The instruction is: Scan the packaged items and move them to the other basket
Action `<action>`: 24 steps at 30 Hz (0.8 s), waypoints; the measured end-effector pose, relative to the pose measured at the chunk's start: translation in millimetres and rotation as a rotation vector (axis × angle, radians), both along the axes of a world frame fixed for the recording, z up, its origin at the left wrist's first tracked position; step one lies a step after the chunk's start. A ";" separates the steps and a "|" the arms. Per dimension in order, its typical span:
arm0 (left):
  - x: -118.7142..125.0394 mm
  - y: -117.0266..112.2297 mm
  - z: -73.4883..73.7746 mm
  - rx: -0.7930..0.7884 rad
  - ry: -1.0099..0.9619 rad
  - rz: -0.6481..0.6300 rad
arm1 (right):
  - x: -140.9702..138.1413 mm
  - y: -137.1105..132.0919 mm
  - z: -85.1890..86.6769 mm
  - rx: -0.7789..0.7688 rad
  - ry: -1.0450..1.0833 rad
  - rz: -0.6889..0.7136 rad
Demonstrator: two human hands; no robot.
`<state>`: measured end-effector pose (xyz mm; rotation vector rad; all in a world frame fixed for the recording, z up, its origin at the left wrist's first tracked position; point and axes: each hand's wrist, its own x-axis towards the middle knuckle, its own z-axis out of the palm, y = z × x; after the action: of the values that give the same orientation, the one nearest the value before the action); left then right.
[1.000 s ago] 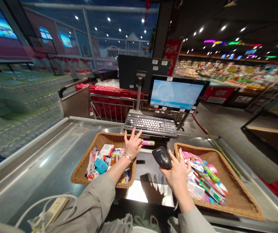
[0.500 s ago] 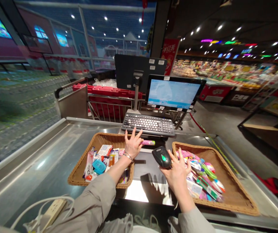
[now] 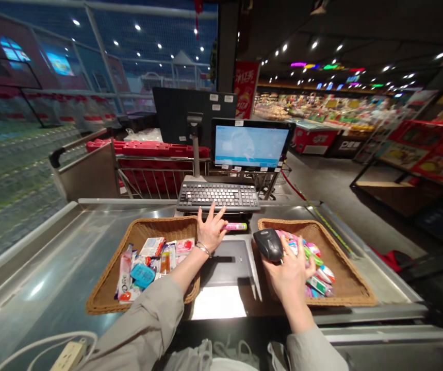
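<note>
My left hand point(image 3: 210, 232) is pinched on a slim pink tube with a green end point(image 3: 236, 226), in front of the keyboard point(image 3: 218, 197). My right hand point(image 3: 288, 275) grips a black barcode scanner point(image 3: 268, 244) at the near-left corner of the right wicker basket point(image 3: 350, 275). Small colourful packages point(image 3: 324, 275) lie in that basket, partly covered by the hand. Under my left forearm stands the left wicker basket point(image 3: 142, 229), with a blue case point(image 3: 143, 275), a white Dove packet point(image 3: 124, 278) and other small packs.
A lit monitor point(image 3: 250, 146) stands behind the keyboard, beside the back of a second screen point(image 3: 194, 116). Metal edging point(image 3: 23, 242) borders the counter. A power strip with white cables point(image 3: 68, 355) lies at the near left. Beyond stands a shopping cart point(image 3: 155, 178).
The view has turned rightward. My right hand has carried the scanner rightward to the right basket, and its green light no longer shows. My left hand still holds the tube, slightly farther right along the keyboard.
</note>
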<state>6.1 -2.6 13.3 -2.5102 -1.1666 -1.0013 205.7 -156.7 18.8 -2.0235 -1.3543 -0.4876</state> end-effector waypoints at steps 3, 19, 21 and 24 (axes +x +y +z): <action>12.2 -2.7 3.4 0.004 -0.003 -0.039 | 8.2 -6.6 2.0 0.009 0.033 -0.068; 73.3 -6.4 3.8 0.044 -0.017 -0.207 | 59.0 -36.8 -5.7 -0.015 0.104 -0.324; 81.0 -6.8 3.7 0.036 -0.008 -0.229 | 63.8 -40.0 -7.4 -0.021 0.115 -0.340; 92.1 -7.0 3.5 0.031 0.008 -0.260 | 70.6 -44.5 -9.3 -0.013 0.127 -0.361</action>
<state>98.2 -9.7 16.8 -2.6865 -0.8300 -1.0572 276.3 -201.3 9.5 -2.2782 -0.9218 -0.4975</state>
